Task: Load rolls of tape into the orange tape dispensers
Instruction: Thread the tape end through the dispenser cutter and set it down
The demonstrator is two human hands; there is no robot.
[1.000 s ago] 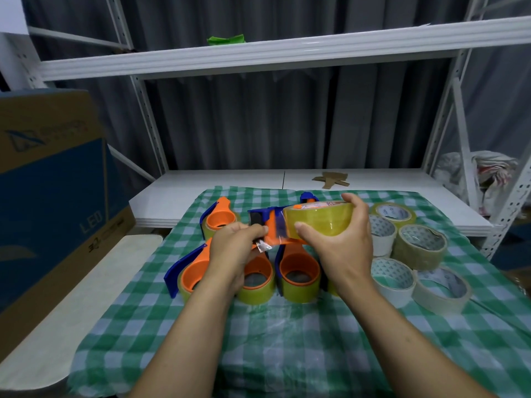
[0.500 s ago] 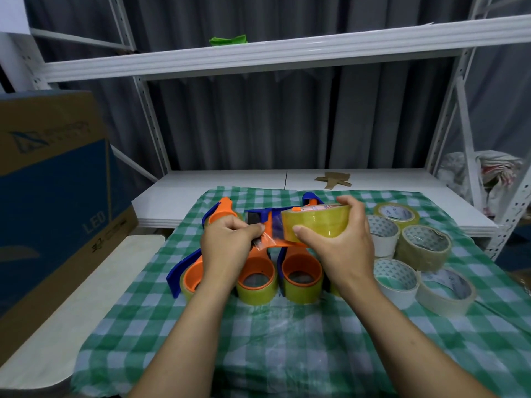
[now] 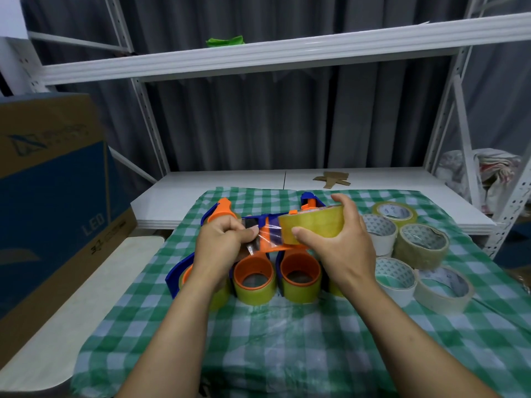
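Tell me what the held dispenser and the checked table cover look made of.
Held dispenser: looks like moulded plastic, orange and blue, with a smooth, even sheen. Checked table cover: probably thin plastic sheeting, not cloth; it is glossy, with crinkly creases and glare patches.

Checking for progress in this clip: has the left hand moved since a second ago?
Yes. The left hand has risen slightly, away from the loaded dispenser on the cloth.

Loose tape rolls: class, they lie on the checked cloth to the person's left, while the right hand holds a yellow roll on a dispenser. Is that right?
One error: the loose tape rolls lie to the person's right on the checked cloth, as the head view shows. The rest stands: the right hand holds the yellow roll on a dispenser.
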